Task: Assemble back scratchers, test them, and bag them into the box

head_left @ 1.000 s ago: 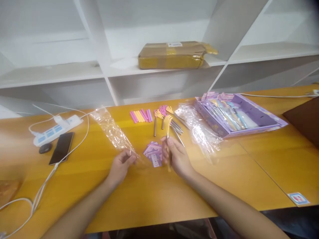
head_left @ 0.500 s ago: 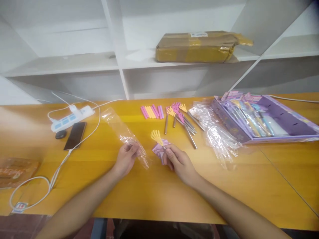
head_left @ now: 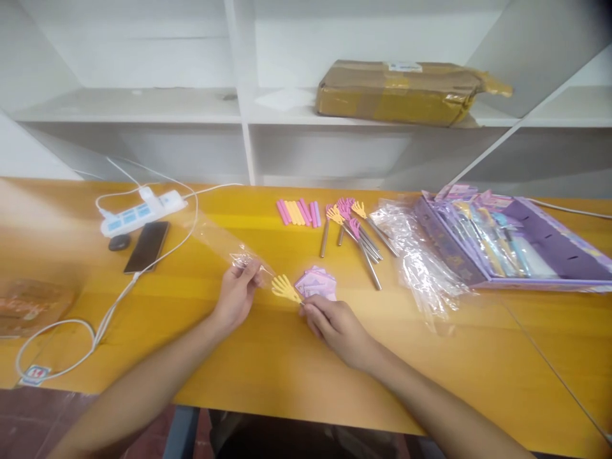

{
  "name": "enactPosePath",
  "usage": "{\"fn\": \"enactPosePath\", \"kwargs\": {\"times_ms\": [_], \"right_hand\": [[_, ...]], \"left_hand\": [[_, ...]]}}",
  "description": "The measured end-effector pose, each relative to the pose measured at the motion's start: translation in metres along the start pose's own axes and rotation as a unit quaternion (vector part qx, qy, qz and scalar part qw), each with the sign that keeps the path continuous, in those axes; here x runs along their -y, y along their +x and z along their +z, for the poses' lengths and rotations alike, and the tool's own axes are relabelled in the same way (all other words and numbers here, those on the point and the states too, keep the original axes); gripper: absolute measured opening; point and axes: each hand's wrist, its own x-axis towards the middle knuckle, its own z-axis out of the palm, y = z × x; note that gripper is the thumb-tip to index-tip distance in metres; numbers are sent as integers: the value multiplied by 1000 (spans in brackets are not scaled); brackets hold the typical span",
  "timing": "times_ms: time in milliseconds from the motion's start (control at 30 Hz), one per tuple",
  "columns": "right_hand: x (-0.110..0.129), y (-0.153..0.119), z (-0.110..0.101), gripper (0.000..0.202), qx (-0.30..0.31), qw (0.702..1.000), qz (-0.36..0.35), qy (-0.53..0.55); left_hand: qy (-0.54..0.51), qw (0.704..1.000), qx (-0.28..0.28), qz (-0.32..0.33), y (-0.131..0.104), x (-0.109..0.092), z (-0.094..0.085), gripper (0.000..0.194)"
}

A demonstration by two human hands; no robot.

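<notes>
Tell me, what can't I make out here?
All in the head view:
Yellow claw: its handle is mostly hidden by the right hand.
Clear bag: too see-through and blurred to tell whether its mouth is open.
Purplish cards: print too small and blurred.
Purple box: far-right corner cut off by the picture's edge.

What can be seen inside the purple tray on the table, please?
Inside the purple tray are several clear-wrapped items with yellow, purple and blue parts, gathered toward its left side. Whatever lies beneath them is covered and cannot be seen.
</notes>
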Motion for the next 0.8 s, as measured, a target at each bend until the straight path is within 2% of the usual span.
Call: {"fn": "enactPosePath", "kwargs": {"times_ms": [267, 333, 433, 533, 800], "right_hand": [[-4, -11, 0, 36, -124, 991, -53, -26], [-4, -10, -3, 35, -108, 990, -74, -56], [-7, -5, -5, 33, -66, 979, -110, -156], [-11, -1, -3, 33, -71, 964, -122, -226], [-11, -4, -4, 35, -100, 972, -98, -189]], "left_hand": [[8, 1000, -15, 4, 1, 2, -2, 34], [8, 1000, -15, 7, 0, 2, -1, 34], [5, 1000, -7, 9, -1, 2, 0, 34], [-8, 1000, -2, 11, -2, 1, 1, 35], [-12, 1000, 4, -1, -1, 2, -1, 34]]}}
